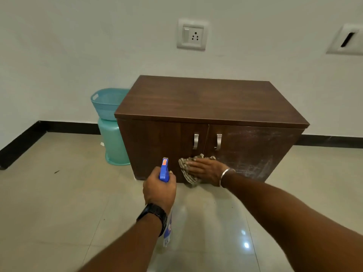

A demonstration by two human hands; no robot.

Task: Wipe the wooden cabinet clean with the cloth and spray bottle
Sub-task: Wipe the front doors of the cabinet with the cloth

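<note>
1. Nearest the camera, the left hand (159, 186) has its grip clenched round the neck of the spray bottle (164, 169). The blue nozzle points up and forward at the left door, and the clear body hangs down under the wrist.
2. Just beyond and to the right, the right hand (205, 169) lies flat, fingers spread, pressing the cloth (187, 174) against the cabinet front. It grasps nothing; the palm pins the cloth.
3. The cloth sits low on the wooden cabinet (206, 99), below the two metal handles (195, 141), straddling the seam between the doors.
4. The pale smeared patch (253, 154) on the right door lies right of the cloth and stretches sideways, so the right hand is the nearer one; I judge the next stroke runs rightward.
5. Behind on the left stands a teal basket (107, 104).
</note>
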